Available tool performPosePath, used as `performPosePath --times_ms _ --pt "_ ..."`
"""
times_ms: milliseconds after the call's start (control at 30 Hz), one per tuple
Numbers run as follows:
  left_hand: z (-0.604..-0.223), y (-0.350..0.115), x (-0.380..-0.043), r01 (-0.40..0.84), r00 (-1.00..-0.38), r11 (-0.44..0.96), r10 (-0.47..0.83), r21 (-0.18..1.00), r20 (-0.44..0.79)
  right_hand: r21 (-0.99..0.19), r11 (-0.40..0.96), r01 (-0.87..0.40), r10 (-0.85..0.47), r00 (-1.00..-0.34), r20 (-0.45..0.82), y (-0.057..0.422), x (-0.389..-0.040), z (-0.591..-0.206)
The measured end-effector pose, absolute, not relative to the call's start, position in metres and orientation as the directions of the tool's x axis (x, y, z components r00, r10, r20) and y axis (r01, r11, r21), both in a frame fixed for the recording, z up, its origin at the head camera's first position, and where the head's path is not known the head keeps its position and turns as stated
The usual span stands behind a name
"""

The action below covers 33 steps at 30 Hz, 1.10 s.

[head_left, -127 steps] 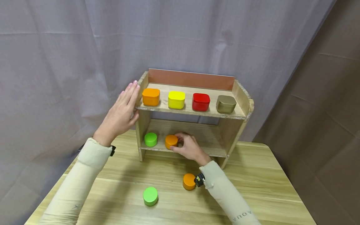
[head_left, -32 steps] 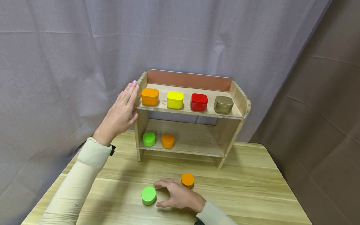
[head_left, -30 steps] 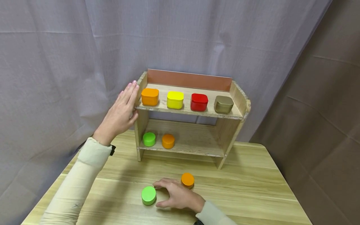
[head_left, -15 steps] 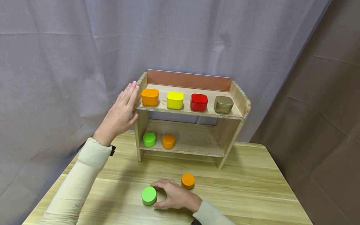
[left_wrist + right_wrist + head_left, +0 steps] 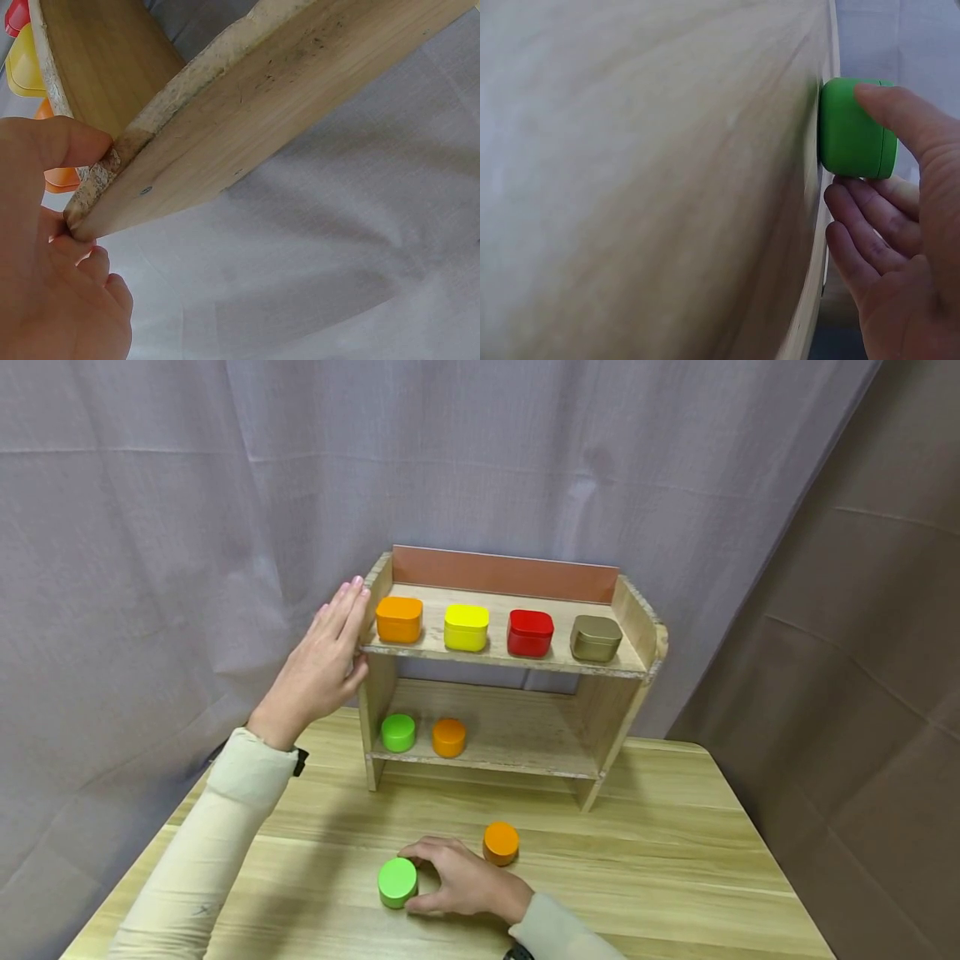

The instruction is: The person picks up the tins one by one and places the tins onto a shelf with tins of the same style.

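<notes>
My right hand (image 5: pixel 468 878) holds a green round tin (image 5: pixel 397 882) on the table, thumb on the near side and fingers round the far side. In the right wrist view the thumb overlaps the lid seam of the green tin (image 5: pixel 853 127), with the fingertips just under it. My left hand (image 5: pixel 318 664) lies with straight fingers along the left side of a small wooden shelf (image 5: pixel 517 718). Seen from the left wrist, its thumb rests on the front edge of the side panel (image 5: pixel 195 142). An orange round tin (image 5: pixel 500 843) stands just behind the right hand.
On the lower board are a green tin (image 5: pixel 398 732) and an orange tin (image 5: pixel 448 737). Along the top board stand square tins: orange (image 5: pixel 399 620), yellow (image 5: pixel 466 627), red (image 5: pixel 529 633) and olive-gold (image 5: pixel 596 638). A grey curtain (image 5: pixel 480 460) hangs behind the table.
My right hand left the orange tin on the lower board, came down to the table, and its fingers closed in on the green tin there. The left hand stayed at the shelf.
</notes>
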State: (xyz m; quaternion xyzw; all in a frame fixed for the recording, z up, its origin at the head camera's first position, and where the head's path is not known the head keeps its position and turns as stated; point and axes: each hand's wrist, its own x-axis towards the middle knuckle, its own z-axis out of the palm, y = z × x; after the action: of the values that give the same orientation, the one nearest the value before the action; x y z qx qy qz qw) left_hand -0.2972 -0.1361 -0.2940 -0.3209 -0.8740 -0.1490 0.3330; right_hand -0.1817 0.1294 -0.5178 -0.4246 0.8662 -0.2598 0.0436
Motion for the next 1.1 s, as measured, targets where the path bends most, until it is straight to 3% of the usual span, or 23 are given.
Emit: performPosePath --times_ms 733,1100 --pt "-0.293 -0.1352 -0.2955 0.663 -0.567 0.747 0.462 0.045 0.682 -0.502 0.481 -0.719 -0.75 -0.634 0.189 0.1254 -0.1826 -0.5165" --pt "-0.2932 -0.1352 -0.2939 0.663 -0.569 0.748 0.464 0.044 0.679 -0.514 0.509 -0.69 -0.741 -0.656 0.146 0.1327 -0.1776 -0.5098"
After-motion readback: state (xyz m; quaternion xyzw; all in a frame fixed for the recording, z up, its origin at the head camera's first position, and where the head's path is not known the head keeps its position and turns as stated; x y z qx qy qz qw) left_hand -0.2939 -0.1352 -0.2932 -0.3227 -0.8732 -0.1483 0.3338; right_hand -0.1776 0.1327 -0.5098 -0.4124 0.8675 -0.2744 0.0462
